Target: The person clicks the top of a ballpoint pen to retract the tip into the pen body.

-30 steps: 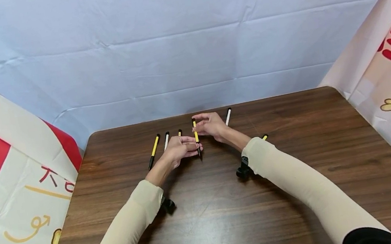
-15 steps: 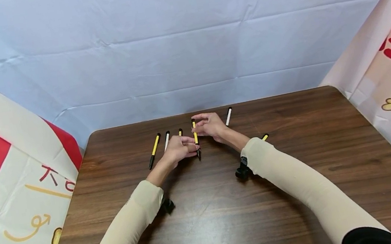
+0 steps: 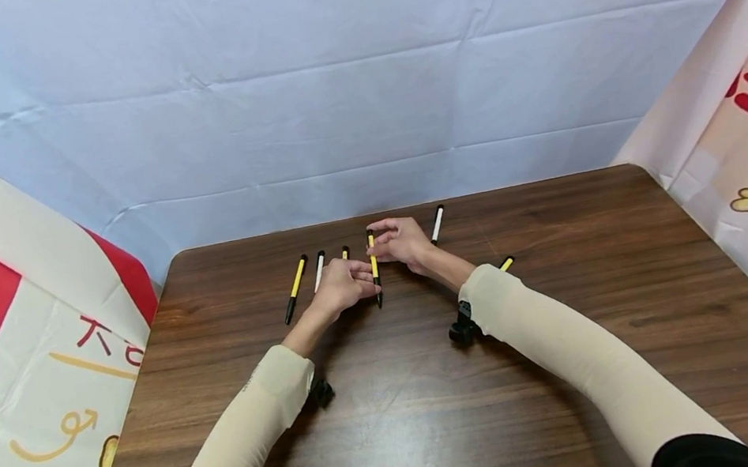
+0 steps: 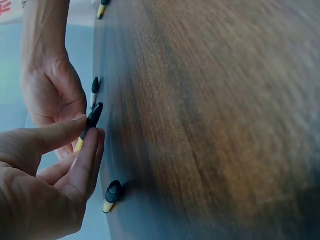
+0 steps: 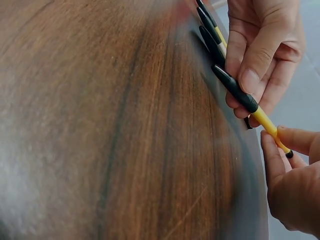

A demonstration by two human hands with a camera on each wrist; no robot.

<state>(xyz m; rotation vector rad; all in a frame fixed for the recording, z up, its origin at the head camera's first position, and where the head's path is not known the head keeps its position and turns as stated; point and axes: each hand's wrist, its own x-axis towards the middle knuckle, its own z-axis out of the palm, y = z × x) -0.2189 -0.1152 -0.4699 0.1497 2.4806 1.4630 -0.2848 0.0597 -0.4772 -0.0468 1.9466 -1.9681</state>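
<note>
Near the table's far edge, both hands hold one yellow marker pen (image 3: 374, 265) with black ends, lying roughly lengthwise away from me. My left hand (image 3: 341, 284) has its thumb and fingers about the black capped end; the left wrist view shows this cap (image 4: 94, 116) between thumb and fingertips. At the far end, my right hand (image 3: 404, 243) pinches the yellow barrel (image 5: 266, 121) close to its small black tip. Left of the hands lie a yellow pen (image 3: 296, 288), a white pen (image 3: 319, 267) and another yellow pen (image 3: 345, 253), the last mostly hidden by my left hand.
Beyond my right wrist lies a white pen (image 3: 438, 223) with a black end. A yellow pen (image 3: 507, 263) shows partly behind the right sleeve (image 3: 546, 337). The brown wooden table (image 3: 400, 421) ends at a pale cloth backdrop (image 3: 356, 108), with printed cloths at both sides.
The held pen has shifted slightly left and a little towards me. The left fingers have slid slightly along its capped end; the right hand stays almost where it was.
</note>
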